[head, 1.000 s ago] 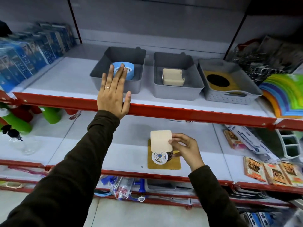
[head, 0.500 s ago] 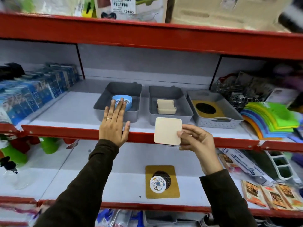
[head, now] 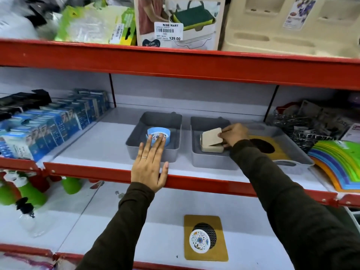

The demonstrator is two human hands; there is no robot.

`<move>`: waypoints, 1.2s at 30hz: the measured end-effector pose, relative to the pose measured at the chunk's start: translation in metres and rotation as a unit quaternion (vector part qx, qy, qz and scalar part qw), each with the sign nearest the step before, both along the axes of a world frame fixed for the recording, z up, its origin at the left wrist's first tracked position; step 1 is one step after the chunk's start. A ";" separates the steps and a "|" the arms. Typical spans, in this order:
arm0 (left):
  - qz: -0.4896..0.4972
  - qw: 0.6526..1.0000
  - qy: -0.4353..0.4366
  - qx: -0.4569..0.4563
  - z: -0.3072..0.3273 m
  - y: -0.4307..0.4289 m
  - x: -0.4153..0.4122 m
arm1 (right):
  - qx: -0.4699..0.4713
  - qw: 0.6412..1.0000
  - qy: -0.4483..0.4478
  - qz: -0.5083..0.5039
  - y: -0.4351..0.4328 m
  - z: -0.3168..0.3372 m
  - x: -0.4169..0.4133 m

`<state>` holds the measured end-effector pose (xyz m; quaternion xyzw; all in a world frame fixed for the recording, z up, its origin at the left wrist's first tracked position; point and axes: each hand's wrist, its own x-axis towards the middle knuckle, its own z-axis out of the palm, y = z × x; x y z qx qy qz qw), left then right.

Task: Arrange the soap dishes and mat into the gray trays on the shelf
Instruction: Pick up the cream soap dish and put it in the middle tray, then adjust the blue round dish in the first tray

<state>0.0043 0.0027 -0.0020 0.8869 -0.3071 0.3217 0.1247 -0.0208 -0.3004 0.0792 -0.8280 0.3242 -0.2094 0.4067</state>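
Right hand point(head: 232, 134) pinches a square beige soap dish point(head: 212, 135), tilted over the middle gray plastic tray point(head: 209, 162); left hand point(head: 150, 166) lies flat and empty on the red shelf edge point(head: 97, 172).

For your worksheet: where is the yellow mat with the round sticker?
In the head view, the yellow mat lies low and centre on the lower shelf, below the gray trays.

Bright even store light, soft shadows under shelves, wide-angle bending at edges, blurred top-left corner, slight overall softness
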 end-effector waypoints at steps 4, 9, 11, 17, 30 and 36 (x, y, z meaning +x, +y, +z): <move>-0.004 1.000 -0.010 0.000 -0.003 -0.001 0.002 | -0.142 0.986 0.091 0.000 0.005 -0.003 0.004; -0.004 1.000 -0.016 -0.003 -0.003 -0.001 0.000 | -0.119 0.991 -0.039 0.050 0.024 0.009 -0.029; -0.001 1.000 -0.021 -0.005 -0.003 -0.002 -0.001 | -0.128 0.981 -0.134 0.058 0.049 0.014 -0.060; 0.004 1.000 -0.027 -0.004 -0.007 -0.003 -0.001 | -0.165 0.929 -0.309 0.121 0.136 -0.049 -0.163; 0.026 0.999 -0.037 -0.004 -0.007 -0.005 0.004 | -0.092 0.898 0.392 0.176 0.106 -0.311 -0.131; 0.023 0.999 -0.037 -0.010 -0.007 -0.005 0.002 | 0.002 0.943 0.313 0.113 0.111 -0.298 -0.141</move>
